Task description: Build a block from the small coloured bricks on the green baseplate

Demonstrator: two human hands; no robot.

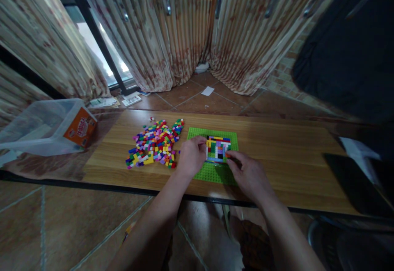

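A clear plastic tub (37,127) with an orange label sits at the far left, off the edge of the wooden tabletop (292,156). On the tabletop, a loose heap of multicoloured toy bricks (155,142) lies just left of a green baseplate (212,172). The left hand (191,156) rests at the baseplate's left edge, fingers curled against the left side of a small brick panel (218,148) built on the plate in rows of blue, red, yellow, purple, white and black. The right hand (249,174) lies on the near right part of the baseplate, fingertips pinched at the panel's lower right corner; whether it holds a separate brick cannot be told. Striped curtains (184,29) hang beyond the tabletop.
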